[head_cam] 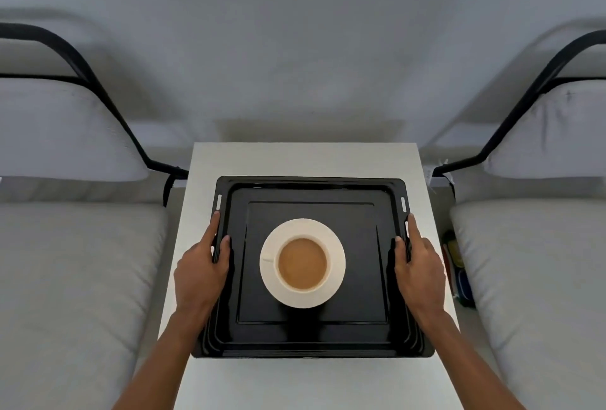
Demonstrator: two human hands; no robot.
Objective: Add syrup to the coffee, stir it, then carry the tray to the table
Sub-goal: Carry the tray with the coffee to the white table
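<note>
A black metal tray [311, 334] lies on a small white table [305, 157]. In the tray's middle stands a white cup of light brown coffee [302, 265] on a white saucer [336, 255]. My left hand [201, 268] grips the tray's left rim, thumb inside the tray and fingers along the outer edge. My right hand [419, 268] holds the right rim the same way. No syrup container or spoon is in view.
Two beds with grey mattresses flank the table, the left bed [72, 278] and the right bed [537, 278], each with a pillow and a black metal headboard. Colourful objects [457, 272] sit in the gap between table and right bed. A grey wall is behind.
</note>
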